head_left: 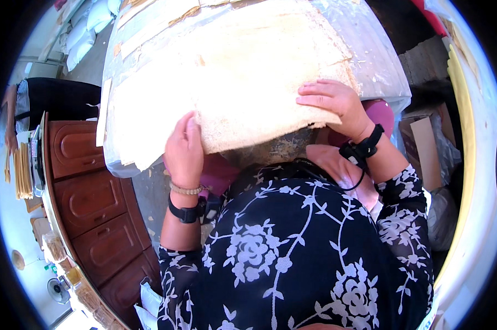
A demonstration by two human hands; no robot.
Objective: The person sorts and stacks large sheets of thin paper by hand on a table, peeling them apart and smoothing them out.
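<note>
A large pale sheet (248, 82) with a rough, fibrous surface and ragged edges lies across the plastic-covered table (377, 60). Its near edge hangs out over the table's front, toward my body. My left hand (185, 149) pinches that edge, thumb on top and the other fingers mostly hidden beneath. At the near right corner, my right hand (336, 105) grips the sheet with its fingers laid over the top; the thumb is out of sight. Bright light washes out much of the surface, so layers below it are hard to tell apart.
More pale strips (149, 27) lie at the table's far left. A reddish-brown cabinet (92, 198) stands left, and a cardboard box (424, 151) right. Shavings litter the floor (281, 147) below. A person in dark clothing (61, 104) is at far left, near white sacks (81, 44).
</note>
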